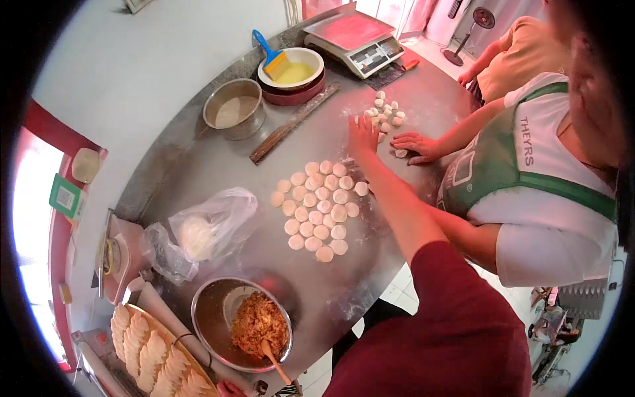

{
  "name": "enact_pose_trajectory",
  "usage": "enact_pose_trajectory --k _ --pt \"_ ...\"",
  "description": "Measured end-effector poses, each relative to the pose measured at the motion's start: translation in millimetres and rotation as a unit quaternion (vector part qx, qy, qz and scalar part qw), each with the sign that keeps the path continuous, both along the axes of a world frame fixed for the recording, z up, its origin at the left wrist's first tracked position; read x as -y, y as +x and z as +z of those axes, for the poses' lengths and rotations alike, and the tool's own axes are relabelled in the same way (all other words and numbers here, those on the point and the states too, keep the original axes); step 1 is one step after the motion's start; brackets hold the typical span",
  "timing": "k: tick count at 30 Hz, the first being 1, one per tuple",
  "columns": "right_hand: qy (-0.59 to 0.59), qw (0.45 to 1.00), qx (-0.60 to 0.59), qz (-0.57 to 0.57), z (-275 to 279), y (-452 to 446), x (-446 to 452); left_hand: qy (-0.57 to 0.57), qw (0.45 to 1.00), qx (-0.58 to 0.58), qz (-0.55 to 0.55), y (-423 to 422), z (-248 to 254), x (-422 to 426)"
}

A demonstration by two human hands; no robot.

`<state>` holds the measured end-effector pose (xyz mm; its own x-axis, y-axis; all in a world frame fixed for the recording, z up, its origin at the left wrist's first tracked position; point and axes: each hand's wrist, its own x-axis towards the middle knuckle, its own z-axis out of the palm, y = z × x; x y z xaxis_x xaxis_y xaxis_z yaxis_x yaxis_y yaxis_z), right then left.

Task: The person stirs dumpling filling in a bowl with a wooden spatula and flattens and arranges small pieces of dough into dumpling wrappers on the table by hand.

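My right hand [364, 137], at the end of the maroon sleeve, reaches over the table beside a cluster of small dough pieces [385, 114]. Its fingers look stretched out, touching or just above the nearest pieces. Only a bit of my left hand [229, 389] shows at the bottom edge, near a tray of folded dumplings [147, 351]; its fingers are hidden. Many flattened dough rounds [322, 206] lie in the middle of the table. A co-worker's hand [417, 147] rests palm down on a dough piece next to mine.
A steel bowl of reddish filling [261, 324] with a wooden-handled utensil stands in front. Beyond are a plastic bag with dough [198, 235], a metal pot [233, 109], a wooden stick [294, 124], a bowl with a brush [291, 69] and a scale [354, 40]. Co-workers stand at right.
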<state>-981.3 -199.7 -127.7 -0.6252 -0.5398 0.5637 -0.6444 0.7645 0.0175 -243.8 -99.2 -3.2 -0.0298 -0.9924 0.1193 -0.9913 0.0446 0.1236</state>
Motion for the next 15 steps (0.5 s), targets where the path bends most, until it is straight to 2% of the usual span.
enact_pose_trajectory --k 1,3,6,9,10,12,15 --pt "0.079 0.996 0.043 0.01 2 -12 3 0.021 0.999 0.016 0.032 0 1 -2" --pt "0.232 0.964 0.127 0.034 9 -26 6 0.004 1.0 0.022 0.008 -4 1 -1" --pt "0.25 0.944 0.09 0.194 -2 -9 8 0.002 0.999 0.039 -0.013 -8 10 -1" --pt "0.122 0.973 0.157 0.114 3 2 -3 -0.007 0.999 0.042 -0.017 5 5 -2" --pt "0.055 0.967 0.216 0.124 10 2 -6 -0.013 0.999 0.038 -0.016 9 -3 -2" --pt "-0.07 0.926 0.343 0.138 16 23 -25 -0.024 0.999 -0.019 -0.031 11 -2 -2" --pt "-0.143 0.821 0.529 0.158 42 92 -87 -0.019 0.996 -0.067 -0.054 21 -13 4"
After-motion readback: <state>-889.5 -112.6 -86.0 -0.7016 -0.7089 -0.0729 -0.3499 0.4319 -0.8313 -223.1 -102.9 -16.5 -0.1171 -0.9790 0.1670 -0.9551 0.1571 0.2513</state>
